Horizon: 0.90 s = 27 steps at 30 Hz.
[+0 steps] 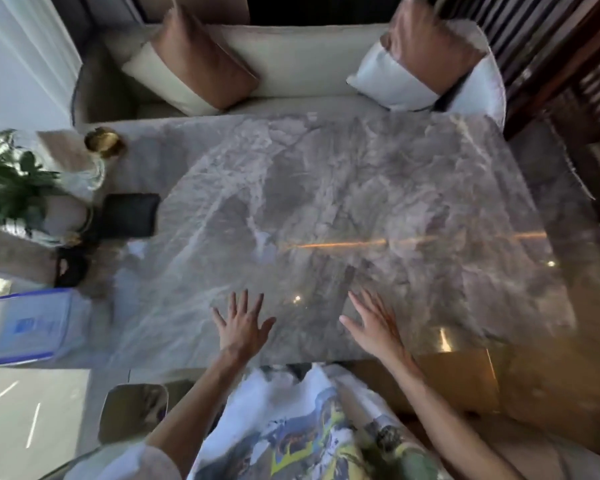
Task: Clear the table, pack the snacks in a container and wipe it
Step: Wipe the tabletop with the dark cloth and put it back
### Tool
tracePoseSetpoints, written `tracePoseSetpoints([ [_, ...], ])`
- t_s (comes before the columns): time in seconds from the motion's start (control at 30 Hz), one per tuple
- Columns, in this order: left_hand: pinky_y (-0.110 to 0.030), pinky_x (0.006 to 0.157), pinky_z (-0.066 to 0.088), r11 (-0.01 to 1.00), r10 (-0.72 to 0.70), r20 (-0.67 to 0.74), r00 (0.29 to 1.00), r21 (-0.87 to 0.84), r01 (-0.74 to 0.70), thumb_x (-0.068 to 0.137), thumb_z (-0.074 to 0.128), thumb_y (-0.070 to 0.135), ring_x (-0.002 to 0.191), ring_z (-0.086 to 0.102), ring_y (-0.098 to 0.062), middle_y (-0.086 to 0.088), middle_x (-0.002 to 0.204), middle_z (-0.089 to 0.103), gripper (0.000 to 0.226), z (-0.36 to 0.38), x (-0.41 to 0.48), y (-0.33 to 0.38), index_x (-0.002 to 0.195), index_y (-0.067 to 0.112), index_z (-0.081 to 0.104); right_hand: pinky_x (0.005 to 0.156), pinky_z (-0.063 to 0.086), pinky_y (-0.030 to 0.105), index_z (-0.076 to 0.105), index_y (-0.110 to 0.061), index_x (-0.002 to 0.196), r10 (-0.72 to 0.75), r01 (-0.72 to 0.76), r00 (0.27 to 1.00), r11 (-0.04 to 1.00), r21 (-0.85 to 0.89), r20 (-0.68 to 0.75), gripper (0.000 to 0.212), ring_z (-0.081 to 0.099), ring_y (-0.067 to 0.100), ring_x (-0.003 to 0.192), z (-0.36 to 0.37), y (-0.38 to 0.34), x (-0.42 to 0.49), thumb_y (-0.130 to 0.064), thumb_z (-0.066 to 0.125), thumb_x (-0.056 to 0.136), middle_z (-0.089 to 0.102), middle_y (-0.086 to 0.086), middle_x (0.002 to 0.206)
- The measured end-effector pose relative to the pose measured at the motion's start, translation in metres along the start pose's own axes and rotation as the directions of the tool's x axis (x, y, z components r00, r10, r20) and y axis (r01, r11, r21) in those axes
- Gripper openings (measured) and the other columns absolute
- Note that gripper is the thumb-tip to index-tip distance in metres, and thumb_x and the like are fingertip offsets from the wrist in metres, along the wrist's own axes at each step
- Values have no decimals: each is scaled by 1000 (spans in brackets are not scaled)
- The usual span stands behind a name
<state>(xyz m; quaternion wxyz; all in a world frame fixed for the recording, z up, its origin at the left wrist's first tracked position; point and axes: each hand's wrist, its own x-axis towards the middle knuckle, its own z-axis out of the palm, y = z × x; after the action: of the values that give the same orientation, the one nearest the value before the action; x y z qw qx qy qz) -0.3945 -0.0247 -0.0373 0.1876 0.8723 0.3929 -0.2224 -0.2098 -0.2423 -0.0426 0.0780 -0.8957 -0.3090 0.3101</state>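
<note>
Now, left hand [241,325] and right hand [374,327] spread, empty, at 6 o'clock edge of table [326,202]; wiping seems due: stroke from 12 o'clock homeward, avoiding container [28,327] at 8 o'clock.

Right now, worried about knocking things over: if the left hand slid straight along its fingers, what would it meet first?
Likely nothing: ahead of the left hand lies bare table to its far edge, then the sofa.
</note>
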Motion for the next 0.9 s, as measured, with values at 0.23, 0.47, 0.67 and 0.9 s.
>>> tracePoseSetpoints([
  [0.23, -64, 117, -4, 1000, -6, 17, 1000, 5, 6, 93, 33, 60, 152, -2, -29, -1, 164, 6, 65, 3, -8, -5, 152, 36, 17, 120, 15, 50, 21, -34, 153, 7, -13, 997, 997, 80, 74, 70, 7, 26, 152, 16, -5, -4, -61, 42, 93, 13, 2, 164],
  [0.47, -63, 117, -2, 988, -144, -78, 987, -59, 139, 93, 33, 61, 152, 4, -29, -2, 163, 12, 65, -33, 7, -63, 151, 35, 19, 120, 11, 50, 21, -37, 152, -164, 164, 981, 986, 7, 105, 68, 10, 26, 151, 8, -88, 39, -63, 40, 92, 15, 1, 164],
  [0.67, -60, 118, 5, 952, -280, -153, 948, -167, 255, 95, 35, 57, 150, 11, -31, -3, 161, 20, 62, -103, 49, -155, 150, 31, 24, 123, 11, 46, 22, -34, 153, -377, 387, 919, 918, -84, 115, 68, 11, 23, 152, -3, -234, 110, -59, 43, 93, 18, 1, 163],
  [0.9, -41, 106, 36, 776, -422, -185, 888, -579, 249, 97, 48, 32, 130, 46, -35, -22, 139, 49, 53, -167, 137, -264, 139, 1, 40, 122, 12, 43, 23, -28, 153, -478, 494, 869, 851, -179, 127, 66, 17, 22, 150, 6, -415, 201, -53, 43, 95, 24, 0, 161],
])
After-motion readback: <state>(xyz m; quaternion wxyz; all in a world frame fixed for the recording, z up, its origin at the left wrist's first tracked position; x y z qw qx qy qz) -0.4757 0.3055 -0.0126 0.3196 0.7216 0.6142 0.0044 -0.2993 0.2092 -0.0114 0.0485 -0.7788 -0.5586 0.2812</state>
